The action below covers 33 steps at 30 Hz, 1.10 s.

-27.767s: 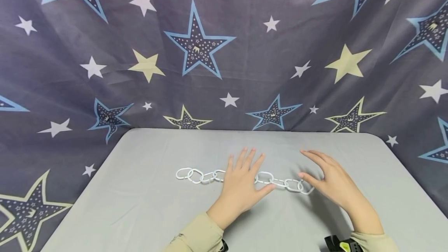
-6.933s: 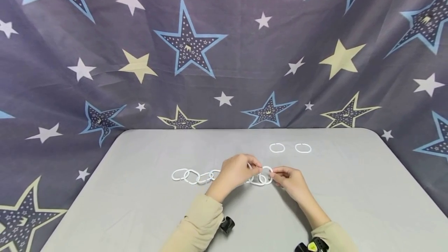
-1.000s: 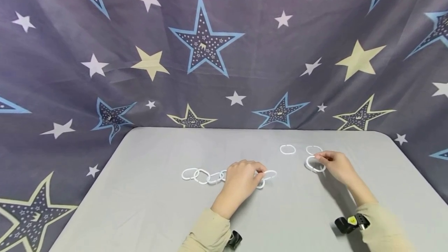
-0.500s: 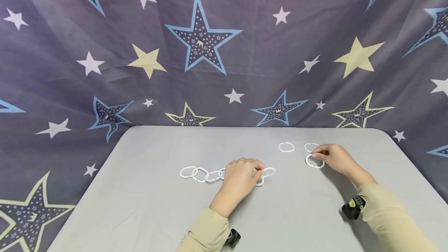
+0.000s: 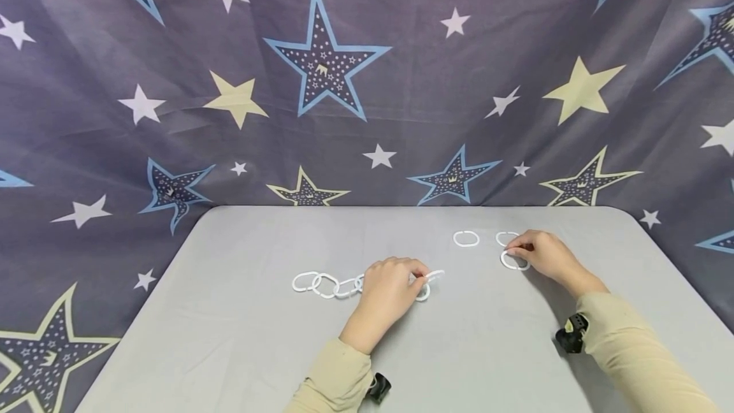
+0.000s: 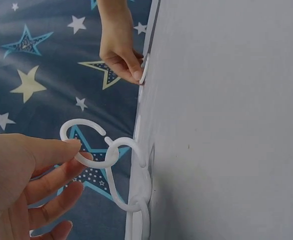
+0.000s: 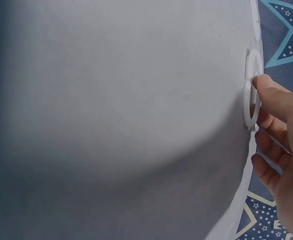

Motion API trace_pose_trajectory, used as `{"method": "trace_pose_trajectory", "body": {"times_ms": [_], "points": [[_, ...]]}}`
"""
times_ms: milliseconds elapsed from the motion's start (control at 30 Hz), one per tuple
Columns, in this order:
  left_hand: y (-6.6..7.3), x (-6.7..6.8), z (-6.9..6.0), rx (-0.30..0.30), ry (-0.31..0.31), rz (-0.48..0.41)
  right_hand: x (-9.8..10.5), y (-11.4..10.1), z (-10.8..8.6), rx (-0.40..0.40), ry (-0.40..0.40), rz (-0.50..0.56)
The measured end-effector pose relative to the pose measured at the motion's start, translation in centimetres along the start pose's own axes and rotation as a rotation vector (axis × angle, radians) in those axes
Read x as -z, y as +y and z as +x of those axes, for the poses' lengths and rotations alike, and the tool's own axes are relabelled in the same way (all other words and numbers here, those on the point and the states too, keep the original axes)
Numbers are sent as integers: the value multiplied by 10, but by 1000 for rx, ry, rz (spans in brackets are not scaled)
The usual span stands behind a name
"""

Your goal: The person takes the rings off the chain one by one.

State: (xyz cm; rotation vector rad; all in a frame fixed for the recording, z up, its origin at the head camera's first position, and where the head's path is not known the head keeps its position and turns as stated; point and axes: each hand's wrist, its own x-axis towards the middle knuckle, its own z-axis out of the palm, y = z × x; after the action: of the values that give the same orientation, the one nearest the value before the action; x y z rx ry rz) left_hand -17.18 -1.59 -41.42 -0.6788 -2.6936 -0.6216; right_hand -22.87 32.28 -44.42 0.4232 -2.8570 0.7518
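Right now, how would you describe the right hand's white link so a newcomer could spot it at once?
On the grey table, look right of the white chain to the right hand. It pinches a white oval link. Unlike the two loose links lying farther back, this one is held.

Light grey counter [image 5: 258, 349] under left fingers [image 5: 417, 266] and right fingers [image 5: 524, 241], far corners rounded. Dark purple-grey curtain [image 5: 410, 104] past all the fingers, star print. Small blue-outlined star [image 5: 454, 178]: on it, between left and right fingers. Big blue-outlined star [image 5: 327, 59]: higher, left of left fingers. Solid yellow star [image 5: 583, 90]: above, right of right fingers. Yellow-outlined star [image 5: 583, 185]: below that one.
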Motion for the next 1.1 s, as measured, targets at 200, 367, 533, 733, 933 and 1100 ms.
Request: {"method": "trace_pose_trajectory", "body": {"times_ms": [200,367,533,733,933,1100], "points": [[-2,1,0,16,9,-29,-1,0,-1,-16,-7,13],[-4,2,0,22,6,-36,2,-1,-3,-49,-19,18],[-6,4,0,32,-1,-40,6,-7,-4,-48,-5,21],[-8,7,2,51,-25,-56,6,-17,-9,-28,31,60],[-11,12,3,62,-76,-81,0,-32,-13,-2,11,185],[-16,15,3,53,-113,-91,-9,-49,-13,0,-34,304]]}}
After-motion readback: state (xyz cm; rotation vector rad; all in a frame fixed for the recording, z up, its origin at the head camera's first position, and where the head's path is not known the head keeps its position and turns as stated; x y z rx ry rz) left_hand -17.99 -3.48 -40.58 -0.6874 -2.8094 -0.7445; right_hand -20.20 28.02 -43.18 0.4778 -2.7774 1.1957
